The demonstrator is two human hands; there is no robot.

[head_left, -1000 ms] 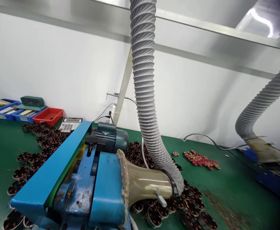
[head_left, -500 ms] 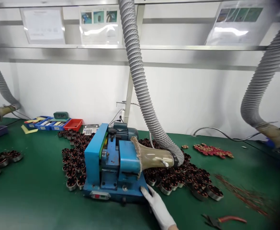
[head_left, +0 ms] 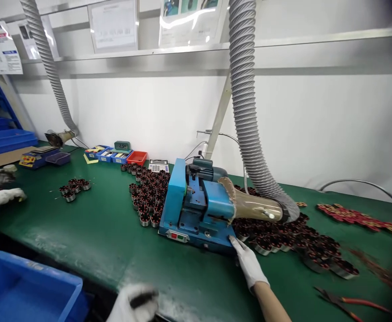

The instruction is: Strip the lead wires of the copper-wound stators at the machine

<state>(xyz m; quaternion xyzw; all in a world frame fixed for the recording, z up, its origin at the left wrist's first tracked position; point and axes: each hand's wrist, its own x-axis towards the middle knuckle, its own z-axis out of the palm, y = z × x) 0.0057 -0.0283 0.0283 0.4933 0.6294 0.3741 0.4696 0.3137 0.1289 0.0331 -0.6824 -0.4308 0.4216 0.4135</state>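
My right hand, in a white glove, grips the front right corner of the blue machine at its base. My left hand, also gloved, is low at the bottom edge in front of the table, smeared by motion; a dark patch shows at its fingers and I cannot make out what it is. Many round copper-wound parts stand left of the machine, and more wound parts lie to its right. A grey hose joins the machine through a tan funnel.
Red-handled pliers, copper wire scraps and red rings lie at the right. At the left are another person's gloved hands, a small group of wound parts and a blue bin. Small trays stand behind.
The view has swung left, so the machine sits further right in the picture. My left hand, the blue bin and another person's hands have come into view. My right hand stays on the machine's corner.
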